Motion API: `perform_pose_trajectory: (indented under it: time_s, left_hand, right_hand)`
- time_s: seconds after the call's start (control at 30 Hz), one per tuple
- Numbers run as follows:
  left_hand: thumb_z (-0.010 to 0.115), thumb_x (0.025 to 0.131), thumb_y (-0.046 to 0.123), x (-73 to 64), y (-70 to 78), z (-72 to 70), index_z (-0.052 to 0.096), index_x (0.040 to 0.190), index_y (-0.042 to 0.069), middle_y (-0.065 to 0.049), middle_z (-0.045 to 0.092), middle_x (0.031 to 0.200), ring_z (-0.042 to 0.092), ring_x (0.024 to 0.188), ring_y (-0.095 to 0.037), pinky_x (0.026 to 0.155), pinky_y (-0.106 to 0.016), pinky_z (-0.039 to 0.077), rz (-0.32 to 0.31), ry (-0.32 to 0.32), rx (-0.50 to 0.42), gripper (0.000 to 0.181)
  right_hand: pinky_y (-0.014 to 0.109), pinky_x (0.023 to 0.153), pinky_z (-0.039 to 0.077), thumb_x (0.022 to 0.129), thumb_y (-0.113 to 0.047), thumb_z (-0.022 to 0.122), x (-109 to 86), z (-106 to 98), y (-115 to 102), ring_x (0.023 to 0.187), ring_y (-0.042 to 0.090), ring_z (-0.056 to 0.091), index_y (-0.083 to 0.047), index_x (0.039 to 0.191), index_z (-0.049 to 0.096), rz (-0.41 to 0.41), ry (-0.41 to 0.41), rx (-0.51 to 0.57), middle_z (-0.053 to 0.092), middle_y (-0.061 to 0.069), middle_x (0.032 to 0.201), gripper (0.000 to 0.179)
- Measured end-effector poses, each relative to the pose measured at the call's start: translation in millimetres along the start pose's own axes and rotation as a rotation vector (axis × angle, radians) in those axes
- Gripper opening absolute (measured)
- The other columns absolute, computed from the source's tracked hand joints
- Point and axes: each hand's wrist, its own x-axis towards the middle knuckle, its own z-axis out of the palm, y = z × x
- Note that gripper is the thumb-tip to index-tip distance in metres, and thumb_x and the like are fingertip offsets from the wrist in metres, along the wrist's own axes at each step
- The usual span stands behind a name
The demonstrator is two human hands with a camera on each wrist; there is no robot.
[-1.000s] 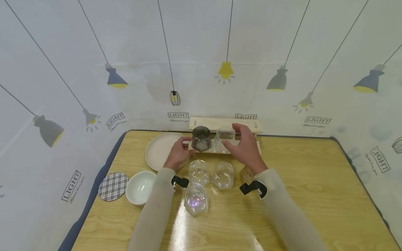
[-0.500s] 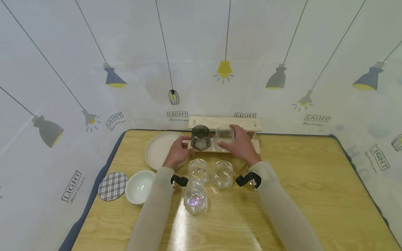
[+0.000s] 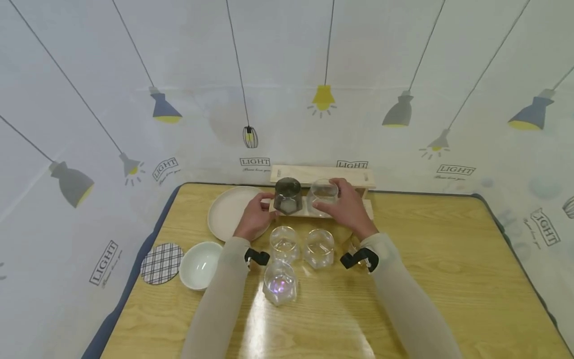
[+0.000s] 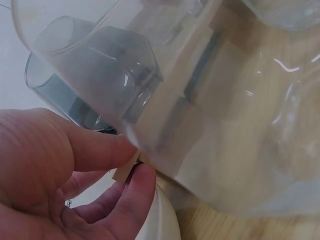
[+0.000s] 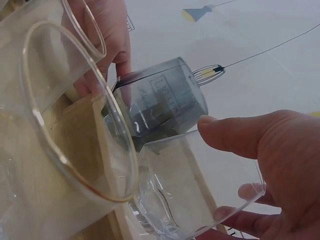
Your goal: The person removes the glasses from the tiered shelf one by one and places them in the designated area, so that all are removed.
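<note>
My left hand (image 3: 254,218) pinches the left end of the lower shelf of a two-tier wooden rack (image 3: 309,174); in the left wrist view thumb and fingers hold the board's end (image 4: 124,171). On that shelf a smoky grey glass (image 3: 288,195) stands near the left hand. Beside it is a clear glass (image 3: 324,191), which my right hand (image 3: 352,207) grips, thumb on one side and fingers on the other. The right wrist view has this clear glass (image 5: 175,185) close to the grey glass (image 5: 160,95); whether its base touches the shelf is hard to tell.
Three clear faceted glasses (image 3: 319,249) stand in front of the rack. An amber glass (image 3: 353,244) is partly hidden by the right wrist. To the left lie a pale plate (image 3: 224,214), a white bowl (image 3: 200,267) and a checked coaster (image 3: 161,264). A printed wall backs the table.
My right hand has closed in around the clear glass, and the glass has shifted slightly right on the rack. The left hand stays at the rack's end.
</note>
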Motion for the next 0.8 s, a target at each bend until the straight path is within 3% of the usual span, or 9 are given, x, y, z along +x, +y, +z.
perform_pose_trajectory:
  time_s: [0.23,0.53,0.8]
  left_hand:
    - [0.080,0.092,0.012,3.2,-0.4,-0.5,0.058,0.143,0.017,-0.016,0.065,0.130,0.061,0.120,-0.030,0.101,-0.047,0.052,-0.012,-0.007,-0.026,0.056]
    - [0.081,0.092,0.011,2.1,1.0,1.6,0.059,0.142,0.017,-0.016,0.063,0.132,0.059,0.121,-0.031,0.099,-0.047,0.052,-0.009,-0.003,-0.045,0.055]
    - [0.080,0.092,0.011,0.5,2.6,1.7,0.059,0.143,0.017,-0.017,0.063,0.134,0.059,0.123,-0.032,0.104,-0.051,0.050,-0.012,0.006,-0.030,0.055]
  right_hand:
    - [0.060,0.106,0.051,0.087,-0.056,0.083,-12.7,-8.8,-8.3,0.135,0.039,0.054,-0.014,0.158,0.043,-0.046,0.036,0.030,0.050,0.014,0.157,0.092]
    - [0.053,0.101,0.059,0.085,-0.046,0.088,-47.3,-17.3,-29.7,0.140,0.036,0.052,-0.012,0.155,0.047,-0.120,0.059,0.093,0.052,0.013,0.154,0.088]
    - [0.049,0.092,0.063,0.084,-0.035,0.091,-80.0,-19.7,-36.8,0.124,0.029,0.063,-0.012,0.149,0.053,-0.234,0.067,0.133,0.062,0.009,0.137,0.078]
